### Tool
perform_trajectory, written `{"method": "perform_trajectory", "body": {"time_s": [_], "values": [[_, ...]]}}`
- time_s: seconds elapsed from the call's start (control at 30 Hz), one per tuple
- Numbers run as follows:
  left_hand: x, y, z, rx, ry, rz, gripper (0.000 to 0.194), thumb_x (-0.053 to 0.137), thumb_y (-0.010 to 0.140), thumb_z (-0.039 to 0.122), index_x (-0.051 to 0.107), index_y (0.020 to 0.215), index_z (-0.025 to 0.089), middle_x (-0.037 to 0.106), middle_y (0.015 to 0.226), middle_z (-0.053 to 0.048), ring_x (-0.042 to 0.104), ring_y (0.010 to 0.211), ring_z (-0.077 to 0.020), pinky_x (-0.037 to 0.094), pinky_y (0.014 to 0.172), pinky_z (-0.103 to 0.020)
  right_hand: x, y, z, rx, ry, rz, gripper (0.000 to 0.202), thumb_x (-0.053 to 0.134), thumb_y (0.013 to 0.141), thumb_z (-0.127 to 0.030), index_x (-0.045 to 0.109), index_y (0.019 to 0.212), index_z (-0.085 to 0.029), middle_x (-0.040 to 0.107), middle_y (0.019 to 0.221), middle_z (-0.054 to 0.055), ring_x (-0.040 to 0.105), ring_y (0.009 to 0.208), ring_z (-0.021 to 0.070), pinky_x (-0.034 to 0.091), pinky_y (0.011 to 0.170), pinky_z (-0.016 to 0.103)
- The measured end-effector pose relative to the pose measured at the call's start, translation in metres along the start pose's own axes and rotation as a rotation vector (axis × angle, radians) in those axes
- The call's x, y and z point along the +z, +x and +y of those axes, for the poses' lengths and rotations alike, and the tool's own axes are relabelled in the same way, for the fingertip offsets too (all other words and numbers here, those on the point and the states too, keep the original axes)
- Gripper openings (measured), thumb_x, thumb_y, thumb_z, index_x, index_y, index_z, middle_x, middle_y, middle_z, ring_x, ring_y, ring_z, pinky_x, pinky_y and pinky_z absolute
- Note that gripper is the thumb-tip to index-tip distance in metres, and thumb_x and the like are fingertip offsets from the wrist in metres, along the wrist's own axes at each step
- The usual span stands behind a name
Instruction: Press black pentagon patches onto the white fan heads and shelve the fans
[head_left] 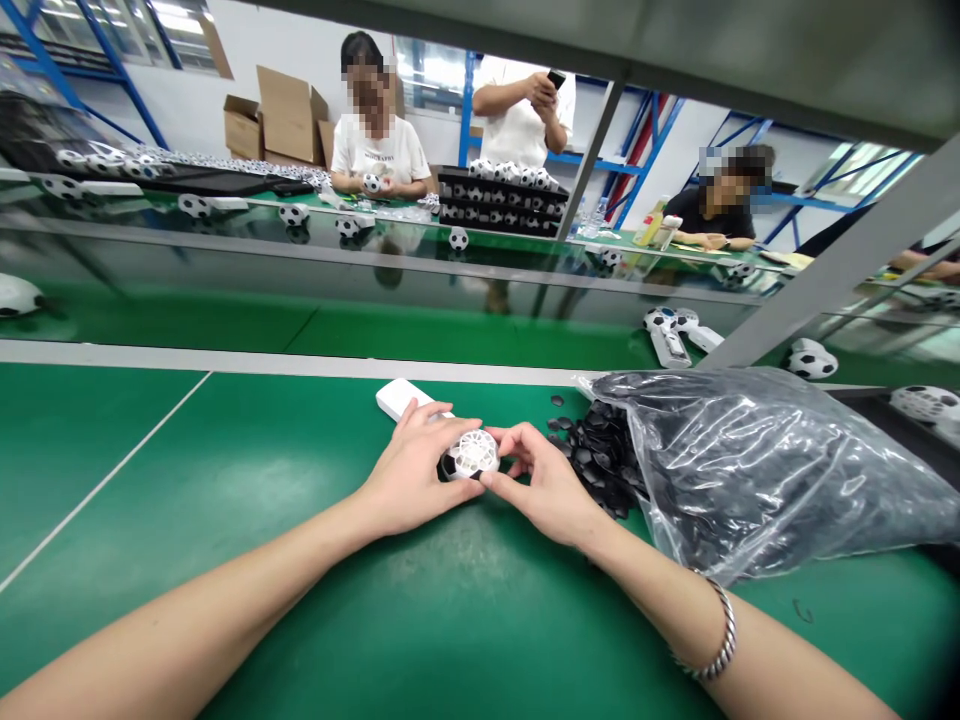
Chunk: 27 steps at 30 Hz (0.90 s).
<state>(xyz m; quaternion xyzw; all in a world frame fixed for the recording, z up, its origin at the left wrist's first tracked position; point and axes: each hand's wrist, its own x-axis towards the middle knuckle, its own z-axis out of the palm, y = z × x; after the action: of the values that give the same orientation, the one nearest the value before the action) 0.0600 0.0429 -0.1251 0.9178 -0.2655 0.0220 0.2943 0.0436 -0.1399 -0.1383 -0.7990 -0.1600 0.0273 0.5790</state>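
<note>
A white, openwork ball-shaped part (pixel 477 453) with some black patches is held over the green table (pixel 300 600). My left hand (pixel 416 465) wraps round its left side, with a white handle-like piece (pixel 401 398) showing beyond the fingers. At the ball's right edge are the bent fingers of my right hand (pixel 544 485), thumb low and forefinger above. Whether a small piece sits between those fingertips is hidden. Right of my right hand lies a pile of small black pieces (pixel 604 455), spilling from a clear plastic bag (pixel 772 470).
Beyond the table's pale edge (pixel 247 357) runs a green belt with football-patterned parts (pixel 667 335). A slanted metal post (pixel 840 250) rises at the right. Across the line are three people, stacked black trays (pixel 502 205) and cardboard boxes (pixel 289 115).
</note>
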Motion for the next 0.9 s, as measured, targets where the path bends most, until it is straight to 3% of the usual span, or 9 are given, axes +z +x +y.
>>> {"method": "perform_trajectory", "body": {"time_s": [0.13, 0.27, 0.37, 0.47, 0.6, 0.77, 0.9], "values": [[0.002, -0.001, -0.003, 0.046, 0.014, -0.005, 0.061, 0.063, 0.069, 0.044, 0.044, 0.123, 0.023, 0.053, 0.120, -0.005, 0.026, 0.125, -0.0284, 0.009, 0.107, -0.054, -0.018, 0.012, 0.002, -0.001, -0.129, -0.029, 0.014, 0.060, 0.077, -0.025, 0.049, 0.082, -0.018, 0.060, 0.094, 0.002, 0.056, 0.083, 0.0148, 0.043, 0.068, 0.025], [0.001, -0.002, -0.008, 0.067, 0.056, 0.011, 0.067, 0.065, 0.066, 0.049, 0.042, 0.123, 0.022, 0.050, 0.123, -0.008, 0.023, 0.128, -0.0293, 0.007, 0.108, -0.053, -0.055, 0.029, 0.006, -0.055, -0.644, 0.136, 0.007, 0.055, 0.082, -0.020, 0.060, 0.077, -0.018, 0.058, 0.079, 0.000, 0.053, 0.073, 0.0134, 0.041, 0.070, 0.025], [-0.002, 0.000, -0.011, 0.118, 0.061, -0.043, 0.063, 0.062, 0.070, 0.046, 0.040, 0.125, 0.024, 0.045, 0.128, -0.007, 0.020, 0.130, -0.0282, 0.007, 0.108, -0.053, -0.069, 0.034, 0.011, -0.043, -0.813, 0.170, 0.007, 0.058, 0.080, -0.016, 0.063, 0.076, -0.020, 0.056, 0.079, 0.001, 0.052, 0.076, 0.0146, 0.039, 0.072, 0.026], [-0.002, 0.000, -0.012, 0.146, 0.005, -0.135, 0.061, 0.059, 0.074, 0.040, 0.033, 0.129, 0.030, 0.035, 0.137, -0.003, 0.011, 0.133, -0.0270, 0.008, 0.107, -0.054, -0.066, 0.033, 0.016, -0.026, -0.889, 0.152, 0.003, 0.063, 0.079, -0.023, 0.065, 0.079, -0.022, 0.056, 0.082, 0.002, 0.051, 0.083, 0.0170, 0.039, 0.073, 0.026], [0.006, -0.002, -0.006, 0.038, -0.130, -0.087, 0.059, 0.062, 0.072, 0.040, 0.037, 0.125, 0.030, 0.020, 0.144, -0.002, 0.004, 0.134, -0.0282, 0.019, 0.106, -0.052, -0.058, 0.031, 0.017, 0.006, -1.163, 0.078, 0.013, 0.064, 0.079, -0.034, 0.064, 0.086, -0.024, 0.057, 0.085, 0.001, 0.051, 0.083, 0.0180, 0.039, 0.067, 0.025], [0.009, -0.002, -0.005, 0.060, -0.238, -0.101, 0.055, 0.060, 0.074, 0.030, 0.038, 0.124, 0.027, 0.036, 0.136, -0.002, 0.001, 0.134, -0.0249, 0.020, 0.108, -0.047, -0.052, 0.027, 0.011, -0.044, -1.302, -0.011, 0.006, 0.059, 0.083, -0.022, 0.064, 0.082, -0.019, 0.059, 0.079, 0.004, 0.050, 0.080, 0.0200, 0.036, 0.065, 0.026], [0.002, -0.002, -0.007, 0.100, -0.297, -0.150, 0.054, 0.059, 0.071, 0.021, 0.040, 0.122, 0.026, 0.036, 0.135, -0.003, 0.001, 0.134, -0.0262, 0.020, 0.108, -0.048, -0.044, 0.021, 0.008, -0.112, -1.405, -0.087, 0.015, 0.054, 0.082, -0.012, 0.062, 0.070, -0.013, 0.058, 0.073, 0.009, 0.049, 0.075, 0.0224, 0.033, 0.064, 0.031]]}}
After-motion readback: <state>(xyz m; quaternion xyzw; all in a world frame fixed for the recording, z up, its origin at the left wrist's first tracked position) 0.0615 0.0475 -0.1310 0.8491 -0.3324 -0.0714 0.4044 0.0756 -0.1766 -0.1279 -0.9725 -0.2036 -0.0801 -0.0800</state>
